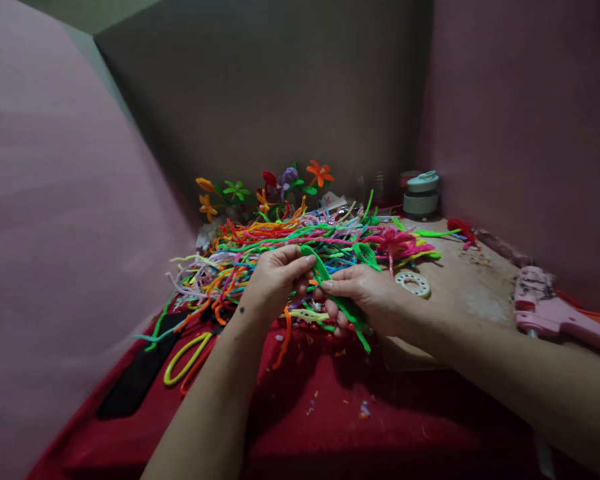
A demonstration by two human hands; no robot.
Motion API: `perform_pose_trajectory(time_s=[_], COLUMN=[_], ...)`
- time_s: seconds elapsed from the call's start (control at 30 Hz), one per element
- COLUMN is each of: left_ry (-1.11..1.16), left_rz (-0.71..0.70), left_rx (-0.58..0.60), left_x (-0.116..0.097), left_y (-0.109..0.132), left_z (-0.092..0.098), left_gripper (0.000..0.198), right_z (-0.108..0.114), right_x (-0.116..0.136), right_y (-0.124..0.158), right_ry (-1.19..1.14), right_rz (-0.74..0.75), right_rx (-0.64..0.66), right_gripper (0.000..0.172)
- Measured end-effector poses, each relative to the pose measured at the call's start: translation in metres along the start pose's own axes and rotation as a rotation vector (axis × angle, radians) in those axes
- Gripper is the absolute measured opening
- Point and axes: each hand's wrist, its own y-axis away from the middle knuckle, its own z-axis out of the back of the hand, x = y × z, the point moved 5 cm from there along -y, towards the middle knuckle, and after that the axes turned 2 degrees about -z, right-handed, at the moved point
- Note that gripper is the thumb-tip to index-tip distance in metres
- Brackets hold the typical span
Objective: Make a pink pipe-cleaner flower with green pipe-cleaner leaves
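Heap of pipe cleaners (280, 235) beyond | left hand (283, 270), right hand (357, 291): pinching green piece (350, 310) | glue gun (550, 317) at right

A red cloth (325, 427) is spread over the near part of the table, and small scraps (364, 412) are scattered across it. At the left, a black strip (133, 383) is laid near a yellow loop (168, 377). At the right, a pink glue gun (555, 319) is rested on a tan board (485, 290), where a mint-lidded container (421, 202) is also placed farther back. The far side is closed by a grey wall (280, 87), flanked by pinkish surfaces (525, 133).
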Motion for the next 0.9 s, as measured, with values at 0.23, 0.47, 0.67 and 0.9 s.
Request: perform_pose_trajectory(time_s=[0.23,0.47,0.67,0.9], left_ry=[-0.140,-0.209,-0.162,-0.072], left_rz=[-0.044,-0.065,-0.063,-0.052], left_rx=[-0.026,-0.067,-0.142,-0.173], left_x=[-0.004,-0.009,-0.005,-0.003], left_y=[0.002,0.005,0.007,0.005], left_z=[-0.003,-0.008,-0.008,-0.006], left_gripper=[0.014,0.010,0.013,0.006], right_z=[-0.002,-0.001,0.000,-0.002], right_x=[0.008,0.008,0.015,0.015], right_y=[0.002,0.001,0.004,0.006], right_ry=[-0.062,-0.030,0.173,0.421], right_rz=[0.112,0.137,0.209,0.311], right_rx=[-0.102,-0.132,-0.221,-0.257], right_gripper=[0.003,0.007,0.008,0.017])
